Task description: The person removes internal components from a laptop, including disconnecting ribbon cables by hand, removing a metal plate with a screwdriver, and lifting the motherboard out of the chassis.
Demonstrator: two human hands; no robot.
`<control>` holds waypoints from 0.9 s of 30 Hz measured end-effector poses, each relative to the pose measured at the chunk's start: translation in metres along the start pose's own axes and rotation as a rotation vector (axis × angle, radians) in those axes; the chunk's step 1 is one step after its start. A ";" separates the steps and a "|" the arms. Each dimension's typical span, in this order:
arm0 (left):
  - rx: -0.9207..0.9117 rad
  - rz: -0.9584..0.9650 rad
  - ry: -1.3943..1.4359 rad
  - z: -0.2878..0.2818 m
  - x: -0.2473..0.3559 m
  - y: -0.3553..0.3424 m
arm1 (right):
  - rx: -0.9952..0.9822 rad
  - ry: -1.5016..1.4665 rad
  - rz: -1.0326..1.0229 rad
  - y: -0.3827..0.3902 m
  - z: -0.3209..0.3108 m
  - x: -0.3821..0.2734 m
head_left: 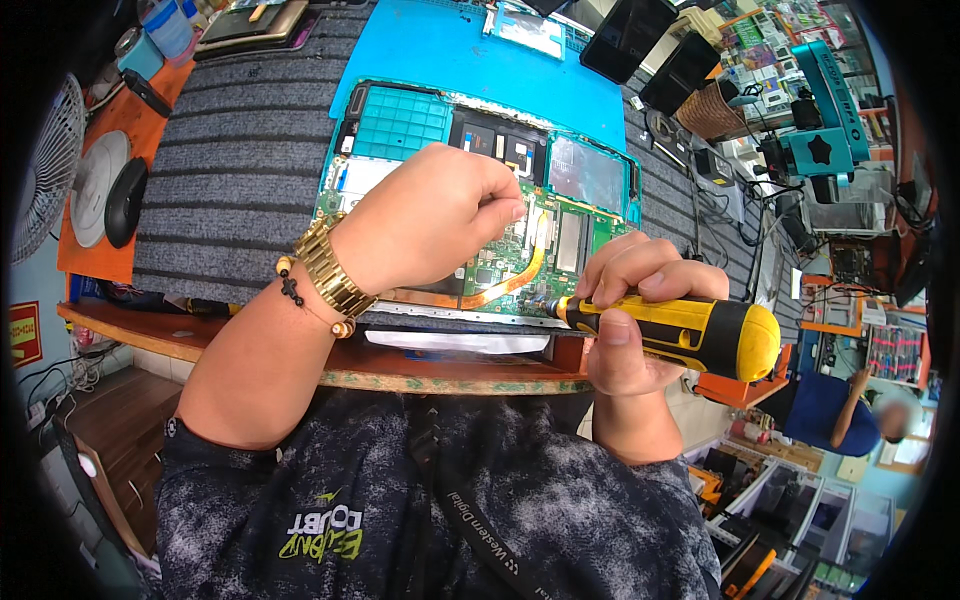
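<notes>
An opened laptop with a teal casing (398, 108) lies at the bench's front, showing a green circuit board (483, 273) and a copper heat pipe (505, 287). My left hand (430, 215), wearing a gold watch (325, 265), is curled over the board with thumb and forefinger together; anything between them is too small to make out. My right hand (627, 355) grips a yellow-and-black screwdriver (755, 342), its shaft pointing left at the board's lower right edge near the heat pipe.
A blue mat (420, 45) and ribbed grey mat (205, 170) cover the bench. Left are a fan (40, 170) and black mouse (125, 200); right are a teal clamp-like device (820, 150), dark screens (625, 35) and cables. Another person (845, 415) sits at far right.
</notes>
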State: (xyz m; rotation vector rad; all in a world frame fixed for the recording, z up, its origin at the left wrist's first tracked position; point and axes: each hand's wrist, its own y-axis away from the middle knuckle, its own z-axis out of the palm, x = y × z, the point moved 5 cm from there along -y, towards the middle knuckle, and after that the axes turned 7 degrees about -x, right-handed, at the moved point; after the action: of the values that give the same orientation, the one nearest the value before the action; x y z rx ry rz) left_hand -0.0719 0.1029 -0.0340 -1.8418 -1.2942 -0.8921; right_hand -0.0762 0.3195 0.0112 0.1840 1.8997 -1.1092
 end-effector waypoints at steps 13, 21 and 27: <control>-0.020 -0.030 0.010 -0.001 0.003 0.000 | 0.041 -0.004 0.010 0.000 -0.001 0.001; -0.033 -0.050 0.015 -0.001 0.003 0.000 | 0.068 0.009 -0.002 0.000 -0.003 0.002; -0.022 -0.014 0.002 0.002 0.000 0.000 | 0.140 -0.063 0.004 -0.002 -0.007 0.002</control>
State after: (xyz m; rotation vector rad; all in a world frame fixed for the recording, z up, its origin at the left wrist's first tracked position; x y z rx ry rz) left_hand -0.0716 0.1049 -0.0351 -1.8502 -1.3022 -0.9194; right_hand -0.0827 0.3237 0.0125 0.2283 1.7671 -1.2319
